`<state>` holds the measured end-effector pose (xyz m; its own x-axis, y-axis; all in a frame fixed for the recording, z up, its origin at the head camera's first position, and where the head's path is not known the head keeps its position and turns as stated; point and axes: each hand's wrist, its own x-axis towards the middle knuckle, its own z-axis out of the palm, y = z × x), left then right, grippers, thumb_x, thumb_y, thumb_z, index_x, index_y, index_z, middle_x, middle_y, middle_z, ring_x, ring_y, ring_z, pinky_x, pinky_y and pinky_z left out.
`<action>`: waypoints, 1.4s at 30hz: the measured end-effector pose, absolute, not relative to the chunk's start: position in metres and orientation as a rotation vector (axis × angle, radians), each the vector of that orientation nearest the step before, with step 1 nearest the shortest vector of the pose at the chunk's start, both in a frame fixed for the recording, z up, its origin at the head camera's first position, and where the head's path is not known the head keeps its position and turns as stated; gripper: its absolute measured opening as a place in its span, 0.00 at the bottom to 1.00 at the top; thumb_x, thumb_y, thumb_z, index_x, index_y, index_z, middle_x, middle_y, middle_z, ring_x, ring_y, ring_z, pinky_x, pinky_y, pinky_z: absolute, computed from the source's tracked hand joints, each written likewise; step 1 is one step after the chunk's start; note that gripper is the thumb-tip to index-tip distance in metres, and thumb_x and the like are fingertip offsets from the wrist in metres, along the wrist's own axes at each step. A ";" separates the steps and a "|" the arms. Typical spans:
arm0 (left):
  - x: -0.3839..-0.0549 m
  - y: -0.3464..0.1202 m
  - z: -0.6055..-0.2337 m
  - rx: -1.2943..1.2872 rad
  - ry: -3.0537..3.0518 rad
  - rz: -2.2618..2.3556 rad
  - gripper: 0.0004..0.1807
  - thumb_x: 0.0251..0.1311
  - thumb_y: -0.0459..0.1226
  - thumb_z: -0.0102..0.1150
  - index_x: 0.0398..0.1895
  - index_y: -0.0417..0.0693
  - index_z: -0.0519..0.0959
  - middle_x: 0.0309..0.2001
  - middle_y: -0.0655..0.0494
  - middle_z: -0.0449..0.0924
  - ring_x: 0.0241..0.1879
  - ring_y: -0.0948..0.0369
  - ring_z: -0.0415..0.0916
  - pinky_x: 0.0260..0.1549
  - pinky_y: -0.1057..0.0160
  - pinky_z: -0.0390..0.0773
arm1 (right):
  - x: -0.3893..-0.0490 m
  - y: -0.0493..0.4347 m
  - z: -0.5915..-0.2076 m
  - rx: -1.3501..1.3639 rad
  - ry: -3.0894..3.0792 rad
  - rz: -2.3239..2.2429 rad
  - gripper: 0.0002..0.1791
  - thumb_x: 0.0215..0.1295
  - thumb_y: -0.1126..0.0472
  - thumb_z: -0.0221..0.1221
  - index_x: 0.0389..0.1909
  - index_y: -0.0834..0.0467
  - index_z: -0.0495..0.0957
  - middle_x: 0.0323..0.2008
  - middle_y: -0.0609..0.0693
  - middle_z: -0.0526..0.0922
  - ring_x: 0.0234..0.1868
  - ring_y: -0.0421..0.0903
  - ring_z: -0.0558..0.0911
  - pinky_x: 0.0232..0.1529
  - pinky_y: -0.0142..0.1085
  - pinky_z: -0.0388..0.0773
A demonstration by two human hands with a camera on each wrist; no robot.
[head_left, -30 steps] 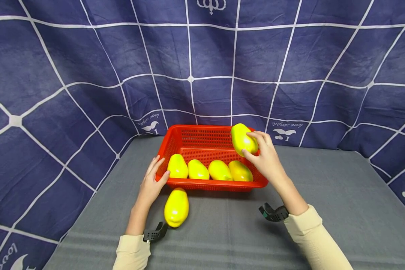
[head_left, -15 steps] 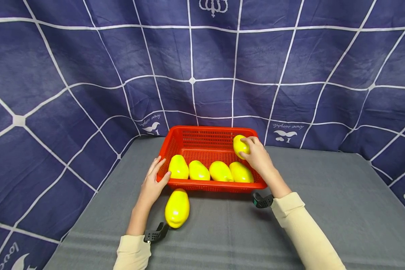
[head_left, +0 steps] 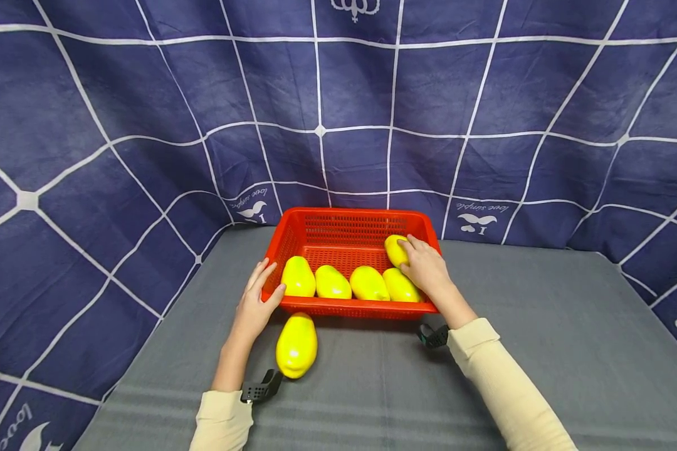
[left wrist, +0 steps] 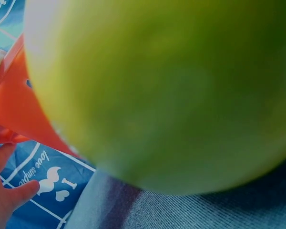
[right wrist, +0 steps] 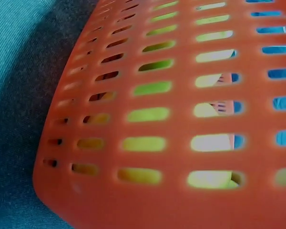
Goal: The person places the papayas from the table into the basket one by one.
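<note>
My right hand (head_left: 425,266) reaches into the right end of the red plastic basket (head_left: 350,305), thumb and fingers round a yellow papaya (head_left: 395,249). That papaya lies behind a front row of several others, close to the rightmost papaya (head_left: 402,286); the hand covers its right side. My left hand (head_left: 255,304) rests at the basket's front left corner, fingers spread along the rim. Beside the left wrist, a loose papaya (head_left: 296,346) lies on the cloth in front of the basket; it fills most of the left wrist view. Through the slotted basket wall (right wrist: 176,124), yellow fruit shows in the right wrist view.
A grey cloth (head_left: 541,326) covers the table. Behind and to the left hangs a blue curtain (head_left: 350,88) with white lines, close to the basket's back wall. Black bands with cameras (head_left: 262,386) sit on both wrists.
My right hand has lowered its papaya from above the basket's back right rim down into the basket, behind the front row. The left hand and the loose papaya have stayed put.
</note>
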<state>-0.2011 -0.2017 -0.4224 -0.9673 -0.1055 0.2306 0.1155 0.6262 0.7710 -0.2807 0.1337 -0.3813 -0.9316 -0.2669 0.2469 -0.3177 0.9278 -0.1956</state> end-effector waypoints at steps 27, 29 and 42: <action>-0.200 -0.200 -0.423 -0.041 -2.567 -1.248 0.30 0.58 0.49 0.53 0.64 0.55 0.63 0.70 0.57 0.52 0.71 0.53 0.45 0.60 0.36 0.53 | -0.178 0.078 -0.367 0.563 -2.405 0.876 0.16 0.58 0.60 0.57 0.49 0.51 0.76 0.51 0.48 0.75 0.53 0.47 0.75 0.53 0.45 0.72; -0.199 -0.200 -0.424 -0.055 -2.550 -1.242 0.30 0.58 0.48 0.53 0.64 0.53 0.64 0.70 0.56 0.53 0.71 0.53 0.45 0.61 0.36 0.53 | -0.170 0.070 -0.371 0.592 -2.400 0.873 0.15 0.58 0.60 0.57 0.48 0.51 0.77 0.50 0.47 0.76 0.52 0.47 0.75 0.53 0.45 0.71; -0.198 -0.200 -0.423 -0.087 -2.530 -1.232 0.29 0.58 0.48 0.54 0.63 0.53 0.65 0.69 0.57 0.54 0.71 0.55 0.45 0.61 0.37 0.53 | -0.137 0.035 -0.408 0.759 -2.413 0.839 0.13 0.58 0.58 0.58 0.45 0.48 0.77 0.47 0.44 0.77 0.49 0.40 0.75 0.50 0.38 0.73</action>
<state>-0.1984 -0.2001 -0.4232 -0.9454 -0.0861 0.3144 0.1944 0.6254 0.7557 -0.1369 0.0350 -0.4080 -0.7355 -0.3429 0.5843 -0.6313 0.6598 -0.4076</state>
